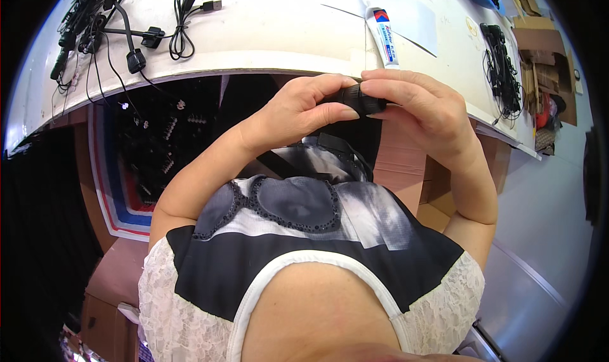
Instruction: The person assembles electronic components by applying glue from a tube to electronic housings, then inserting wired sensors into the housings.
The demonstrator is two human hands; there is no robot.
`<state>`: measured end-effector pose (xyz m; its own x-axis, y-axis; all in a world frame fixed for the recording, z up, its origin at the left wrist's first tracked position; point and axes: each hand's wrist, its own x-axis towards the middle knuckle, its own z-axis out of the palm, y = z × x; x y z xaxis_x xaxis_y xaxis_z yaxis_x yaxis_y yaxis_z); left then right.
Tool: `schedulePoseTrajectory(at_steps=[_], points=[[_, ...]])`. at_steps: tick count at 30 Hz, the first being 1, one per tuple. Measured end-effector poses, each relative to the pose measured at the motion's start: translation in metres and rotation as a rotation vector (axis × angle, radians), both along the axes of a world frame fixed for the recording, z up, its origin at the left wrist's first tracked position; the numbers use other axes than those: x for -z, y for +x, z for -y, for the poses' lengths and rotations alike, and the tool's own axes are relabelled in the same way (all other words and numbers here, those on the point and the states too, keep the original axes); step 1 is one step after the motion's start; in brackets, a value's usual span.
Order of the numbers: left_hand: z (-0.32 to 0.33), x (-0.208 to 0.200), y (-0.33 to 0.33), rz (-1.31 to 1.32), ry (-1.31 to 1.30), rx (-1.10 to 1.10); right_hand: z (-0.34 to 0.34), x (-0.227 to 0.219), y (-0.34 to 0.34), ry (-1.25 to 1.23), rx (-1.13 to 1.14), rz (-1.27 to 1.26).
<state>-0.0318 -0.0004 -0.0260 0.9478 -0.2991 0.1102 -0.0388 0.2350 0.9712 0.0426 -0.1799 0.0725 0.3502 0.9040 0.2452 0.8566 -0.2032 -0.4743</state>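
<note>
Both my hands meet in front of me at the table's near edge, around a small black cylindrical part (363, 100) with a ribbed surface. My left hand (303, 108) pinches its left end between thumb and fingers. From the other side, my right hand (422, 102) grips the right end, its fingers over the top and its thumb below. My fingers cover much of the part, so its exact kind cannot be made out. Just beyond my right fingertips, a white, blue and red tube (384, 37) lies on the white table (273, 35).
A coiled black USB cable (183, 29) and a tangle of black cables (89, 26) lie at the left. More bundled black cables (502, 70) sit at the right edge. A lined bin (117, 197) of black parts stands below the table, and cardboard boxes (542, 48) are far right.
</note>
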Motion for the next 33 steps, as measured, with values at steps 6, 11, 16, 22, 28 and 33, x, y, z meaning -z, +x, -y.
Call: schedulePoseTrajectory(at_steps=[6,11,16,22,28,33], points=[[-0.003,0.003,0.002,0.005,0.019,0.004,-0.005,-0.003,0.002,-0.008,0.021,0.028],[-0.005,0.003,0.003,-0.004,0.055,0.045,-0.004,0.004,0.001,-0.077,0.112,0.06],[-0.004,0.005,0.003,0.002,0.067,0.029,-0.002,0.007,-0.001,-0.111,0.143,0.091],[-0.001,0.004,0.001,0.012,0.108,0.004,0.0,0.011,0.004,-0.067,0.036,0.083],[0.0,0.007,0.002,0.015,0.048,0.015,0.001,0.008,0.006,-0.171,0.039,0.201],[-0.004,0.0,0.011,0.077,0.247,0.031,0.003,0.016,0.008,-0.007,0.075,0.221]])
